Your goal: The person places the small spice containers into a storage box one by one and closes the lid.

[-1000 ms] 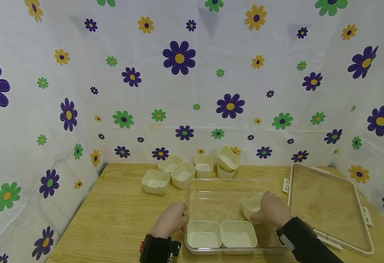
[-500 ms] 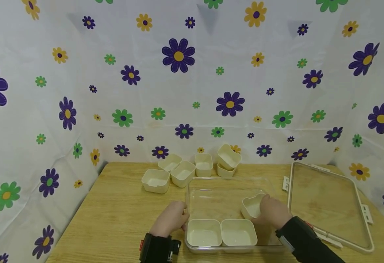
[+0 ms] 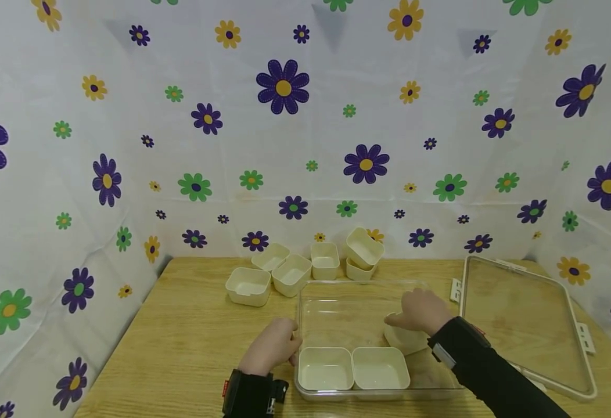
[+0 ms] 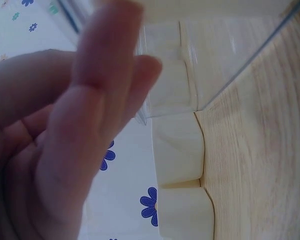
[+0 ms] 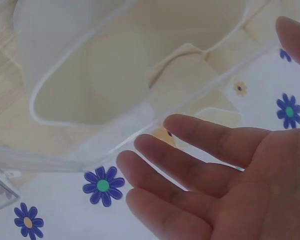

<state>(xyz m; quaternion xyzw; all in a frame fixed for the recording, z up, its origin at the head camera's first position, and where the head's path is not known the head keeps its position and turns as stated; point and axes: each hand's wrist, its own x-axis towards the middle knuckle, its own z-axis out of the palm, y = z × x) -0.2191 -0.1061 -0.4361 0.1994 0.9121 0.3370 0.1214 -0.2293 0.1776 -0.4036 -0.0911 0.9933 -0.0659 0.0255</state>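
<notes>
A clear plastic box (image 3: 337,316) stands on the table, and two cream containers, one on the left (image 3: 325,368) and one on the right (image 3: 380,368), sit side by side along its near wall. My left hand (image 3: 271,346) grips the box's left wall with curled fingers; the left wrist view shows the fingers (image 4: 107,55) close against the clear wall. A third cream container (image 3: 403,339) lies in the right part of the box, partly covered by my right hand (image 3: 424,312). That hand is above the container, its fingers (image 5: 200,135) spread and holding nothing.
Several more cream containers (image 3: 248,284) stand behind the box, one of them tilted (image 3: 364,248) on top of another. To the right lies a clear lid (image 3: 525,325) with white clips. A flowered cloth (image 3: 305,145) hangs around the wooden table (image 3: 196,331).
My right hand has let go of the third container and risen above it, its fingers opening. The left hand stays at the box's left wall.
</notes>
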